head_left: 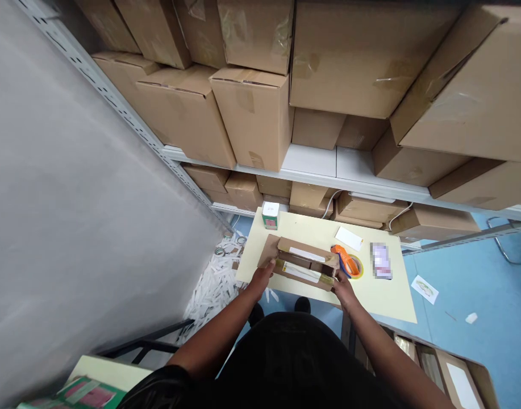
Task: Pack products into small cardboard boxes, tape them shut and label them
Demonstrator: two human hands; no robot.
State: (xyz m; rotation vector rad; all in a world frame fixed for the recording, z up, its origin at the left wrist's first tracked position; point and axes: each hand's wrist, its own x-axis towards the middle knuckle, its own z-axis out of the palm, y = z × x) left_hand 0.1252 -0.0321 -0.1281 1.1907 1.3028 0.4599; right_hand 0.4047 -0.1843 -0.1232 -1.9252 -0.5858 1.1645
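A small open cardboard box (305, 262) lies on a pale yellow table (383, 295), its flaps spread and white strips of tape on them. My left hand (262, 277) presses on the box's left flap, fingers curled over its edge. At the box's right end, my right hand (342, 286) grips the near corner. Right beside that hand sits an orange tape dispenser (349, 262) with a roll of yellowish tape.
On the table stand a small white and green box (270, 215), a white card (349, 238) and a blurred phone (381, 259). Shelves stacked with cardboard cartons (251, 116) rise behind. White paper scraps (213, 287) litter the blue floor at left. An open carton (451, 372) sits at lower right.
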